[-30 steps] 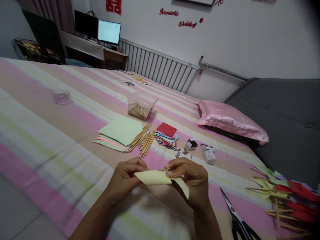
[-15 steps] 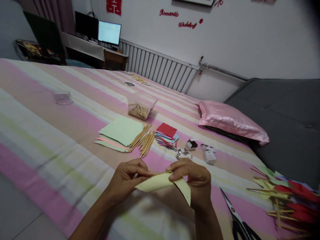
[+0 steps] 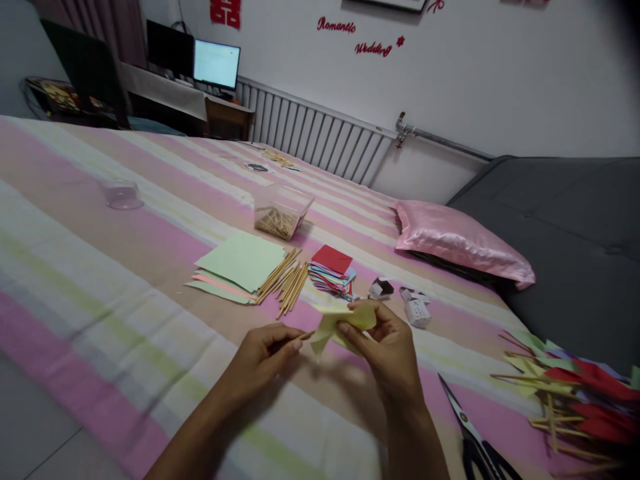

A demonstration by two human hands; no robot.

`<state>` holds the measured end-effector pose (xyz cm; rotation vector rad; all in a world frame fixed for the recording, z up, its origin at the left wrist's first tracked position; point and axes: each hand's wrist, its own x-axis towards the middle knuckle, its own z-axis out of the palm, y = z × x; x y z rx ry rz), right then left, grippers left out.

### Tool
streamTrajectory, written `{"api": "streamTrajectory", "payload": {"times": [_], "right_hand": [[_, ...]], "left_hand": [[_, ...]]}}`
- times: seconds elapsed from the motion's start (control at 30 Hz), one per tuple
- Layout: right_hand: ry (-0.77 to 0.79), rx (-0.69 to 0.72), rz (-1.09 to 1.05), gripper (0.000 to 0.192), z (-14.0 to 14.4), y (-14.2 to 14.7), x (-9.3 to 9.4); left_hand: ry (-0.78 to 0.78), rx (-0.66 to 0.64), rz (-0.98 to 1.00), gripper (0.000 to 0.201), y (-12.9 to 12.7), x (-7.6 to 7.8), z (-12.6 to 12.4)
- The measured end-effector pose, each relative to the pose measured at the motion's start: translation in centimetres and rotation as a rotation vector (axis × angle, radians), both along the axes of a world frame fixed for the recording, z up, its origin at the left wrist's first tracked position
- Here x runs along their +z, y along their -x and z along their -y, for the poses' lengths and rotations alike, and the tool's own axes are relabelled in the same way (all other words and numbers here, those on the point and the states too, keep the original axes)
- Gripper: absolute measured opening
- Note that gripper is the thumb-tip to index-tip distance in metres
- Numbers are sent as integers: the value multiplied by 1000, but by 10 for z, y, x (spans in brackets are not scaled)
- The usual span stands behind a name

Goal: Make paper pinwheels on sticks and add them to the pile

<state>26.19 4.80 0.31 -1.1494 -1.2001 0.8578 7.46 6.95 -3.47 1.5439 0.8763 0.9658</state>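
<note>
Above the striped bedspread, my right hand (image 3: 387, 347) pinches a pale yellow folded paper (image 3: 333, 325) between thumb and fingers. Its corners stick out in several directions, like a pinwheel. My left hand (image 3: 273, 348) is closed on a thin wooden stick (image 3: 306, 335), just left of the paper; most of the stick is hidden by fingers and paper. Beyond my hands lie loose wooden sticks (image 3: 290, 287), a stack of light green paper sheets (image 3: 243, 260) and a pile of small coloured squares (image 3: 331, 261) with red on top.
Scissors (image 3: 467, 427) lie partly open right of my right arm. Paper shapes on sticks (image 3: 575, 393) are heaped at the far right. A clear box of sticks (image 3: 281, 213), a clear lid (image 3: 121, 195), small boxes (image 3: 416, 310) and a pink pillow (image 3: 460, 237) rest farther back.
The yellow paper has been turned and lifted slightly, its corners now pointing several ways. My left hand has moved off the paper's edge and grips the stick beside it.
</note>
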Motion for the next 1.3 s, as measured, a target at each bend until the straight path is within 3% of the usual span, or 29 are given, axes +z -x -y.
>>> {"api": "streamTrajectory", "payload": {"times": [0.4,0.73,0.93,1.13,1.3], "right_hand": [[-19,-109,236,22,1,-4,0],[-32,-82,176,19,-1,0,1],[-69,-56,113,55,-4,1,5],[-40,-239,31,24,-6,-9,-3],[5,-223,49,17,-6,-11,-5]], "left_hand": [[16,-32,-36,28,1,1,3],[52,-27,-11,28,-2,-3,2],[187,37,95,25,-5,1,4],[307,136,135,28,-5,7,4],[339,137,160,32,-4,6,4]]}}
